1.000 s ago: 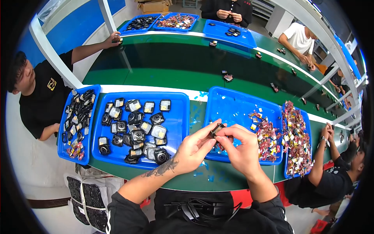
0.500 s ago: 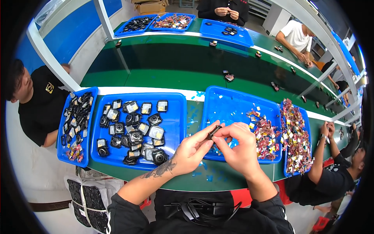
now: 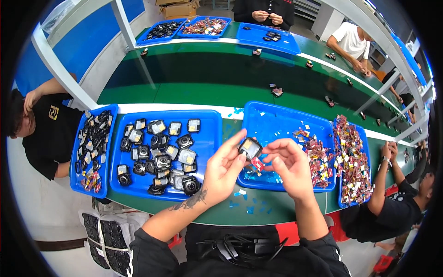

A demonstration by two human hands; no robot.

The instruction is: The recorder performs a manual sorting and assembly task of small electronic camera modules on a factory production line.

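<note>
Black case (image 3: 250, 147) — green table (image 3: 221, 213) — white frame posts (image 3: 63, 71)

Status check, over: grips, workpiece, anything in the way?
Left grip holding black square case; right grip open beside it. Red piece at case's lower right. Blue tray beneath; nothing seen between right grip and case.

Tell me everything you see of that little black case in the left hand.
The black case is squarish with rounded corners and looks like plastic. Its pale greyish face, with a yellowish patch, tilts toward the camera. A red piece shows at its lower right. The left hand grips it, seen against the blue tray; the right hand is close by, contact unclear.
</note>
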